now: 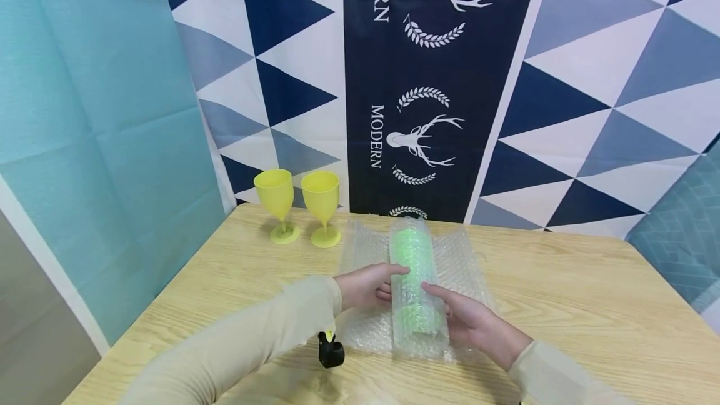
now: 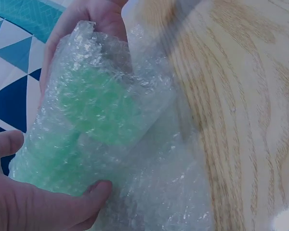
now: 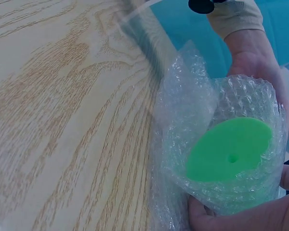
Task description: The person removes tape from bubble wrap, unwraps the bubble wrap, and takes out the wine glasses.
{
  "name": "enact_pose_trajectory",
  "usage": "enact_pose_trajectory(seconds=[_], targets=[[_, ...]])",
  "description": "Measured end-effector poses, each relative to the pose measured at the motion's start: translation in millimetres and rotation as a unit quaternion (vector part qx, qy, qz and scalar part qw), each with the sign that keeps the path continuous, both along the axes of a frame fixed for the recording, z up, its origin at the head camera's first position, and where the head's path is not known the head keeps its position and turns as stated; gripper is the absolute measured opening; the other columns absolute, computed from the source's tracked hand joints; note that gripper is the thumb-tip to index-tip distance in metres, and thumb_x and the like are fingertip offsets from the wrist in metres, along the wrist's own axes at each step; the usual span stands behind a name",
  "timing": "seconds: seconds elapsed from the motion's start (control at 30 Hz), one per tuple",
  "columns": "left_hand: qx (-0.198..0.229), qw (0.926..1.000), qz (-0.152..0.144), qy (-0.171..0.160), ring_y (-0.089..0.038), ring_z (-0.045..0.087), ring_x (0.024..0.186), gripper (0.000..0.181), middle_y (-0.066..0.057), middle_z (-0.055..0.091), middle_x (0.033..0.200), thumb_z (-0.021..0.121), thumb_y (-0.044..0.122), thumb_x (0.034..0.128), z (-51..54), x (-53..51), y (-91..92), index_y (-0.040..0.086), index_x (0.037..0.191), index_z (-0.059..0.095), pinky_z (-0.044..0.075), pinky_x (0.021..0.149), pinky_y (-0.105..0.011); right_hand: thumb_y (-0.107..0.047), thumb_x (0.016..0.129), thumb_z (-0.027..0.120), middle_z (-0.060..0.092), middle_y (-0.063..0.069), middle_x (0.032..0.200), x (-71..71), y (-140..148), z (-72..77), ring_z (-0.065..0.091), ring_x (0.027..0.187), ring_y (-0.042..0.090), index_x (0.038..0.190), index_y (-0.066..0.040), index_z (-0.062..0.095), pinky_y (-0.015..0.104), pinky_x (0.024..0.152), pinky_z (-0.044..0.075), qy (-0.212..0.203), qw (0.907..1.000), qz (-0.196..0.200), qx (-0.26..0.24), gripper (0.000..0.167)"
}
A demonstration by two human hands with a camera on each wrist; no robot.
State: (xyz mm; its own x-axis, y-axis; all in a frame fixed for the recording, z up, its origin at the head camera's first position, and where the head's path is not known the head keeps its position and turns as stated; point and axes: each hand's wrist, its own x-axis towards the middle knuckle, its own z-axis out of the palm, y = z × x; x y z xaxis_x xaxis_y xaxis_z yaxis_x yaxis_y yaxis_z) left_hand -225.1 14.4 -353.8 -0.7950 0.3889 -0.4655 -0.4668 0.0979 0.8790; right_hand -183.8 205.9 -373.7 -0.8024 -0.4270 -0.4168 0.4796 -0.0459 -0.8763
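Observation:
A green piece rolled in bubble wrap (image 1: 415, 255) lies lengthwise on the table, on a flat sheet of bubble wrap (image 1: 458, 255). At the near end, the right wrist view shows the flat green disc (image 3: 231, 149) with a small dent, perhaps the foot of a goblet; the rest is blurred by the wrap. My left hand (image 1: 365, 286) grips the roll from the left, thumb on top. From the right, my right hand (image 1: 475, 324) holds it lower down, thumb over its upper side. Fingers under the roll are partly hidden.
Two yellow goblets (image 1: 320, 205) stand upright at the table's back left. The wooden table (image 1: 562, 305) reaches back to a patterned cloth (image 1: 298, 67). A light blue cloth (image 1: 112, 111) hangs on the left. A black camera mount (image 1: 330, 352) hangs below the left wrist.

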Motion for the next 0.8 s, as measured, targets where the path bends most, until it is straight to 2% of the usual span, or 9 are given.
enact_pose_trajectory(seconds=[0.2, 0.37, 0.67, 0.8], targets=[[-0.004, 0.9999, -0.008, 0.010, -0.026, 0.063, 0.109, 0.045, -0.019, 0.063, 0.117, 0.060, 0.027, 0.0916, -2.7, 1.2, -1.1, 0.001, 0.127, 0.052, 0.048, 0.102, -0.039, -0.043, 0.097, 0.049, 0.060, 0.000, 0.113, 1.0, -0.1, 1.6, 0.060, 0.103, 0.012, 0.143, 0.001, 0.020, 0.039, 0.105, 0.045, -0.002, 1.0000, 0.004, -0.007, 0.070], [-0.018, 0.9997, -0.001, 0.016, -0.022, 0.063, 0.105, 0.044, -0.013, 0.063, 0.114, 0.063, 0.029, 0.0905, -3.0, 2.1, -2.7, 0.002, 0.125, 0.054, 0.051, 0.097, -0.034, -0.045, 0.097, 0.051, 0.059, 0.002, 0.116, 0.8, -1.1, 4.0, 0.060, 0.104, 0.013, 0.144, 0.002, 0.020, 0.040, 0.105, 0.045, -0.002, 1.0000, 0.004, 0.001, 0.073], [-0.021, 0.9992, 0.009, 0.034, -0.020, 0.063, 0.103, 0.044, -0.012, 0.063, 0.112, 0.062, 0.029, 0.0908, -6.9, 3.2, -2.0, 0.001, 0.124, 0.055, 0.051, 0.098, -0.036, -0.047, 0.096, 0.052, 0.051, 0.013, 0.129, 2.4, -4.8, 13.6, 0.054, 0.115, 0.019, 0.145, 0.005, 0.020, 0.040, 0.107, 0.044, -0.019, 0.9994, -0.010, 0.027, 0.078], [-0.017, 0.9990, 0.008, 0.040, -0.019, 0.062, 0.101, 0.042, -0.011, 0.064, 0.112, 0.061, 0.029, 0.0909, -7.8, 3.5, -0.9, 0.001, 0.123, 0.056, 0.050, 0.098, -0.036, -0.049, 0.093, 0.055, 0.049, 0.014, 0.128, 0.9, -4.5, 14.9, 0.052, 0.116, 0.021, 0.144, 0.004, 0.022, 0.040, 0.105, 0.045, -0.018, 0.9987, -0.024, 0.041, 0.080]])
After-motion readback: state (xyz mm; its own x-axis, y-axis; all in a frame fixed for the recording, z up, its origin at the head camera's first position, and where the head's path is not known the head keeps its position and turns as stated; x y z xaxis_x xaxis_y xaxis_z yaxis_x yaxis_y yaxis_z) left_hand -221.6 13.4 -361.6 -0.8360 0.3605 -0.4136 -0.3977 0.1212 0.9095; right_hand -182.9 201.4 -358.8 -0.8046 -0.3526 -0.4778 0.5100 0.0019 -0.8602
